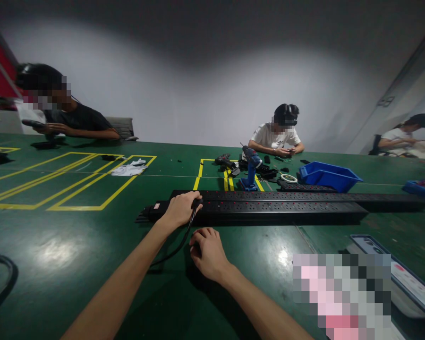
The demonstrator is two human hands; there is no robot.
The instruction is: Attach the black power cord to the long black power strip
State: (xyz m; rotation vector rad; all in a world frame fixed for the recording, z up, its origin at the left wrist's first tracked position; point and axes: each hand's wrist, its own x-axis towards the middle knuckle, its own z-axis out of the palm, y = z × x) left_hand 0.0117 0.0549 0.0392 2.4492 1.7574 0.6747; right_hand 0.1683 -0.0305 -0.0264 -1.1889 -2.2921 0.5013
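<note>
Two long black power strips (279, 212) with rows of sockets and small red marks lie side by side across the green table (134, 274). At the near strip's left part, my left hand (182, 208) grips a black plug, its fingers wrapped round it over the sockets. A black cable (175, 253) hangs from this plug and curves down to the left, behind my left forearm. Just in front of the strip rests my right hand (208, 252), its fingers curled; whether anything is inside them is hidden.
Beyond the strips stand a blue cordless drill (249, 170), a roll of tape (288, 178) and a blue bin (329, 177). White gloves (129, 168) lie back left. A phone (400, 274) is at the right. Thick cable (12, 274) loops at the left. Three people sit across the table.
</note>
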